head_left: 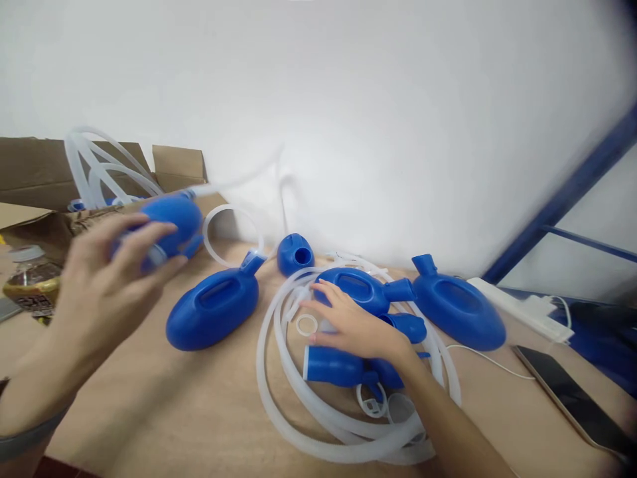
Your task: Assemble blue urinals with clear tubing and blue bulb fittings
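My left hand (114, 265) is curled around a blue plastic urinal bottle (174, 216), blurred by motion and raised beside the carton. A translucent hose (233, 180) runs from its neck to the right. My right hand (348, 322) reaches over a pile of parts with its fingers spread. Under and around it are a blue urinal bottle (355, 287), a white ring (306, 324), a blue cylindrical part (333, 366) and a large coil of translucent hose (298, 425). Part of the pile is hidden by my right hand and forearm.
Blue urinal bottles stand at left (213, 312) and right (460, 312), with a round blue part (295, 255) near the wall. The open carton (34, 169) holds hoses. A drink bottle (32, 279), phone (572, 398) and power strip (522, 312) lie at the sides.
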### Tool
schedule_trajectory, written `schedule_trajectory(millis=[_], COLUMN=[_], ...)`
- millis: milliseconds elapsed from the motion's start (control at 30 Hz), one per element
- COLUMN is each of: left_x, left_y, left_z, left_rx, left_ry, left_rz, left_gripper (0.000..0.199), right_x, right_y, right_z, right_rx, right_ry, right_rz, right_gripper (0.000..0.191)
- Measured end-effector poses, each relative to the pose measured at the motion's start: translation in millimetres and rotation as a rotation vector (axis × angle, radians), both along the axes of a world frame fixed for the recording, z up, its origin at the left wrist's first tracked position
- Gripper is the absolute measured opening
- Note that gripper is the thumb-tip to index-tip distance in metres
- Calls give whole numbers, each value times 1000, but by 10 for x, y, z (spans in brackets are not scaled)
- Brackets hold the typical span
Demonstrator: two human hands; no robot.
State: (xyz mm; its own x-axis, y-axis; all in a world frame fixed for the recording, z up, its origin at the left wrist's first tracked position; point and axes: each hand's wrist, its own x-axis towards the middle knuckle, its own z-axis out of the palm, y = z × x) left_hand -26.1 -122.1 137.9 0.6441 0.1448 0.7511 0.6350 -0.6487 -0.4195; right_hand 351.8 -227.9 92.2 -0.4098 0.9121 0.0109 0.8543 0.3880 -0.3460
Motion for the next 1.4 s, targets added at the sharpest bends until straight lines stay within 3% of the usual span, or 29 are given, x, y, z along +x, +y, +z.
schedule_trajectory(millis=[100, 233, 467, 667, 867, 1133, 1300, 1400], left_x=[66, 196, 358, 313, 418, 644, 705, 697], left_y=[-19, -57, -123, 16, 216, 371, 690, 941], left_z=[-310, -633, -788, -864, -858, -623, -471, -428], left_rx=[-5, 45, -4, -26, -62, -154, -246, -281], left_ry=[153, 267, 233, 256, 333, 379, 426, 504], left_rz=[42, 159, 260, 335, 411, 459, 456, 409], left_gripper=[13, 27, 29, 35, 40, 55, 45, 55], right_x=[-61, -131, -114, -109, -93, -69, -50, -30], right_y=[51, 83, 39, 59, 44, 43, 41, 36], right_z=[-63, -106, -120, -164, -161, -145, -162, -175], right_rx=[-26, -62, -93, -93, -86, -101, -111, -126], right_ry=[15, 18, 10, 6, -15, -16, 12, 11], right_rz=[37, 86, 118, 150, 176, 199, 203, 194], right_gripper=[63, 63, 63, 60, 59, 59, 55, 57])
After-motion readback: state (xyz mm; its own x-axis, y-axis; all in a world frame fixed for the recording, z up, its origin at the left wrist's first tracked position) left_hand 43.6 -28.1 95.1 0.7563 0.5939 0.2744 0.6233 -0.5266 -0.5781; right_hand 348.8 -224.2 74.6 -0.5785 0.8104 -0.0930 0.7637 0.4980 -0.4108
